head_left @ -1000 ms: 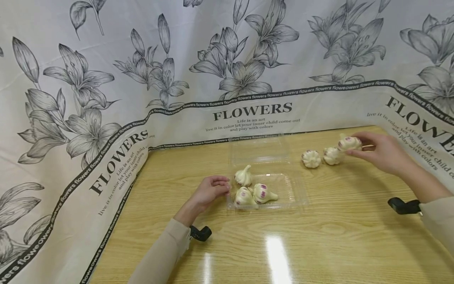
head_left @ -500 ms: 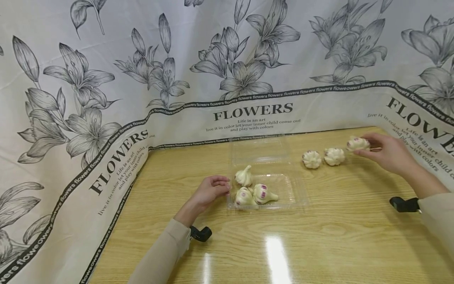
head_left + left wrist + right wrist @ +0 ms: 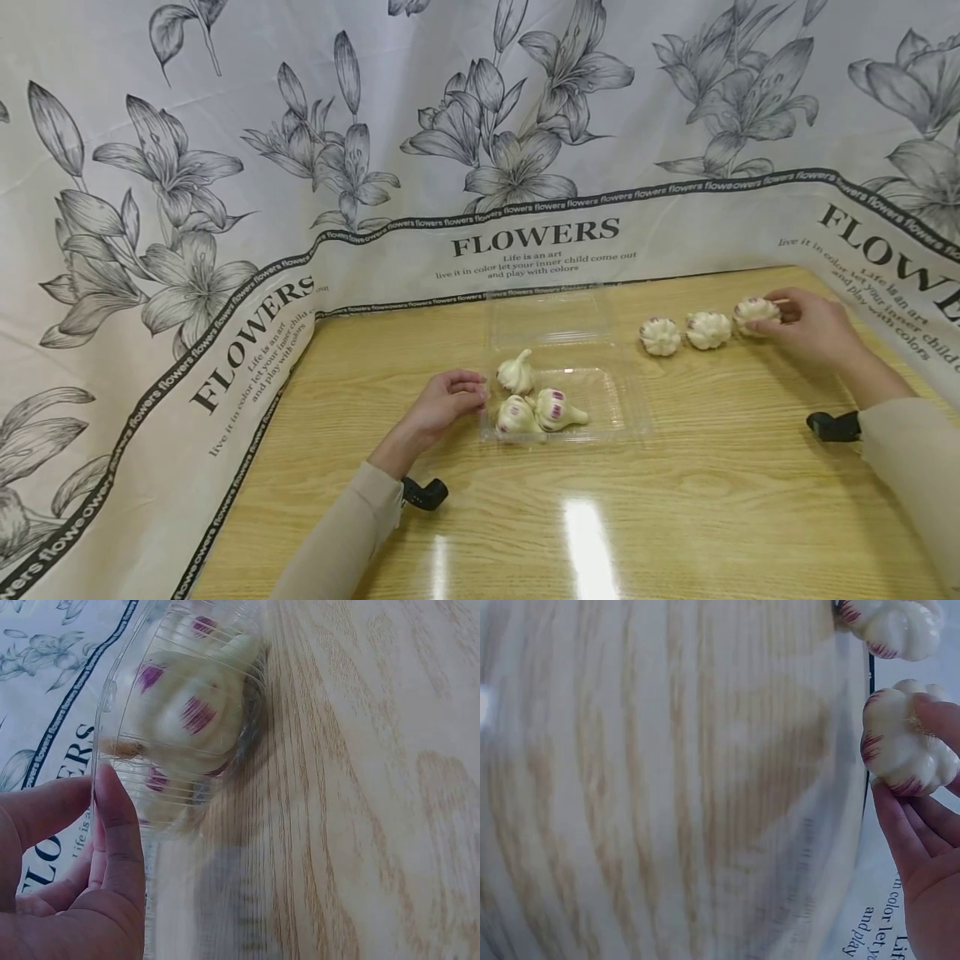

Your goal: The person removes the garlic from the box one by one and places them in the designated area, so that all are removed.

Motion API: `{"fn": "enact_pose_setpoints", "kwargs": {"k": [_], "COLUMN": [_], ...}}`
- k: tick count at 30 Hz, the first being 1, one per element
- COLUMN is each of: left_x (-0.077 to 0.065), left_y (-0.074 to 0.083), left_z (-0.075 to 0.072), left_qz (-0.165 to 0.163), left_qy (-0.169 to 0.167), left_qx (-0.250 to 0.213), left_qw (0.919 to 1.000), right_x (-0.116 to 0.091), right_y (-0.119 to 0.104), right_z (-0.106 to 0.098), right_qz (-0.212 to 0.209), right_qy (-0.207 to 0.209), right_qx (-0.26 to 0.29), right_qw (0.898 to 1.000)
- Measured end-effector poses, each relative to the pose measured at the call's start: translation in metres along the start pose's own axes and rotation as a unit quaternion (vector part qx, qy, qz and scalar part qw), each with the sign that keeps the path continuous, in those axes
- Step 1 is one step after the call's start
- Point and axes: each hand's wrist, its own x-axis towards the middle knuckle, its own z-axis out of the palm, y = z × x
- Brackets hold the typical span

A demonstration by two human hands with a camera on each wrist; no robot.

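My left hand [image 3: 446,407] pinches the left rim of a clear plastic clamshell container [image 3: 628,398], thumb and finger meeting on its edge in the left wrist view. Inside that container lie three garlic bulbs, among them one with a stalk pointing up [image 3: 514,372] and one with purple marks [image 3: 555,410]. At the right, my right hand [image 3: 817,329] grips another garlic bulb [image 3: 753,317], its thumb on one side and fingers on the other in the right wrist view. Left of it, a middle garlic bulb [image 3: 708,331] and a left garlic bulb [image 3: 660,337] sit in a row.
The container's raised lid [image 3: 546,315] leans toward the back, close to the flower-printed curtain [image 3: 375,275]. That curtain borders the wooden table [image 3: 510,517] at the back and both sides. Black camera mounts [image 3: 425,493] stick out from the wrists.
The right hand has carried its garlic bulb rightward and down to the row's right end, and the bulb has turned to show its cloved underside. The left hand and container have stayed put.
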Motion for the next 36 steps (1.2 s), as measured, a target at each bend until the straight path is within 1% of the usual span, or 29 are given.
{"fn": "enact_pose_setpoints", "kwargs": {"k": [7,15,22,29,36], "left_x": [-0.0004,-0.0005,-0.0007,-0.0005,-0.0009], "left_y": [0.0003,0.0006,-0.0001,-0.0010,0.0004], "left_z": [-0.0002,-0.0004,0.0000,-0.0001,0.0014], "left_qz": [-0.003,-0.005,-0.008,-0.002,-0.007], "left_qy": [-0.003,-0.001,-0.001,0.000,0.001], "left_qx": [0.006,0.010,0.011,0.015,0.013], "left_qw": [1.0000,0.9999,0.9999,0.9999,0.9999], "right_x": [0.0022,0.0043,0.0029,0.0020,0.0008], "right_y": [0.0076,0.0042,0.0030,0.0027,0.0045], "right_z": [0.0011,-0.0022,-0.0018,-0.0032,-0.0044], "right_qz": [0.006,-0.001,-0.009,-0.001,0.007], "right_qy": [-0.033,-0.074,-0.087,-0.095,-0.098], "right_qx": [-0.005,-0.019,-0.014,-0.010,-0.006], "right_qw": [0.999,0.997,0.996,0.995,0.995]}}
